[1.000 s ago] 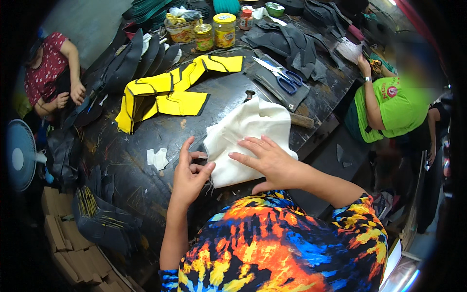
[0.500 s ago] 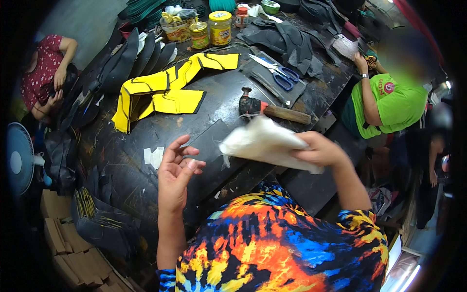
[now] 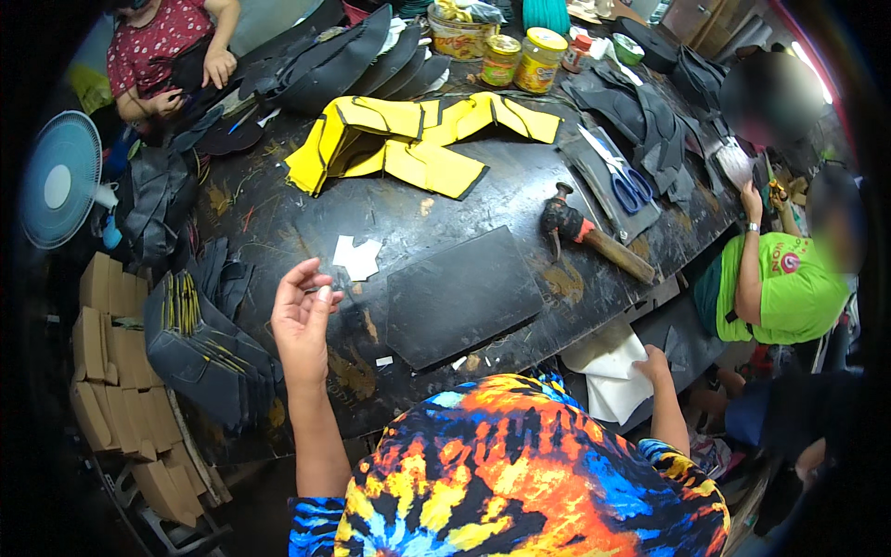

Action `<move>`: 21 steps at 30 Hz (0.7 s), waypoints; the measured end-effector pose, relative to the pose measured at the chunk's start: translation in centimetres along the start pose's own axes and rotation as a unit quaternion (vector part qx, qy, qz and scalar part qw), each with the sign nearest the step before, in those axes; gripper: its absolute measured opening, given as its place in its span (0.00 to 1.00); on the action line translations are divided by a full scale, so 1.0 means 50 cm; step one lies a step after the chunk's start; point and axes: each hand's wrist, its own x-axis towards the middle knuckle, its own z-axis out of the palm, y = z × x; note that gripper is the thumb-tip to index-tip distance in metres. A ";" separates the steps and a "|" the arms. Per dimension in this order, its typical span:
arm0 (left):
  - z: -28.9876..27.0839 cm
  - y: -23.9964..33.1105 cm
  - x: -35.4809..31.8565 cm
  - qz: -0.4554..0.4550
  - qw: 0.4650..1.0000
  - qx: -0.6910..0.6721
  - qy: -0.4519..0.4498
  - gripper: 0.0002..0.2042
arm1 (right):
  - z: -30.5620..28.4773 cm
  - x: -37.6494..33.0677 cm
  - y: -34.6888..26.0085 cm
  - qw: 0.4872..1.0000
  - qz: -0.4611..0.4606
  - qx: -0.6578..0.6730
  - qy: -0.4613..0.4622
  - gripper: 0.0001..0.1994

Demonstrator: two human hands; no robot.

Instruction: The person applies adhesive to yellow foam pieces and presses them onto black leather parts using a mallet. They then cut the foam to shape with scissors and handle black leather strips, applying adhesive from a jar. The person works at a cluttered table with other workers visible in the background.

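Observation:
My right hand [image 3: 655,365] grips the edge of a white cloth-like sheet [image 3: 613,371], low at the right beside the table's near edge. Over the table at the left, my left hand [image 3: 304,302] hangs in the air with its fingers loosely curled and apart, holding nothing. Just beyond it lie small white scraps [image 3: 356,258]. A flat black board [image 3: 464,297] rests on the tabletop between my hands. Right of the board is a hammer [image 3: 599,239] with a wooden handle and dark head.
Yellow panels with black edging [image 3: 436,167] lie mid-table. Blue-handled scissors [image 3: 626,184] rest on dark material. Jars [image 3: 538,60] and black cut pieces [image 3: 631,121] stand farther back. Left are a fan [image 3: 60,181] and cardboard boxes [image 3: 121,362]. Two people sit nearby, in red [image 3: 167,46] and green [image 3: 798,292].
My right hand has carried the white sheet from above the table down to the right, past its near edge. The black board now shows fully. The view has shifted.

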 end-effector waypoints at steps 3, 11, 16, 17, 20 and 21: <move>-0.047 -0.021 -0.009 0.049 0.995 0.052 0.069 0.19 | -0.070 -0.034 -0.060 0.988 0.029 -0.095 0.118 0.23; -0.027 -0.032 -0.047 0.011 0.988 0.050 0.144 0.15 | -0.420 -0.195 -0.466 0.917 -0.360 0.158 0.062 0.21; 0.094 0.037 -0.091 0.054 0.989 0.102 -0.091 0.15 | -0.385 -0.281 -0.740 0.774 -0.607 0.107 -0.141 0.11; 0.105 0.050 -0.093 0.109 0.968 0.162 -0.159 0.19 | -0.374 -0.292 -0.776 0.749 -0.627 0.084 -0.198 0.10; 0.138 0.072 -0.094 0.139 0.936 0.156 -0.284 0.20 | -0.355 -0.308 -0.842 0.677 -0.661 0.072 -0.315 0.10; 0.147 0.073 -0.092 0.133 0.931 0.154 -0.303 0.19 | -0.356 -0.307 -0.851 0.670 -0.658 0.063 -0.338 0.11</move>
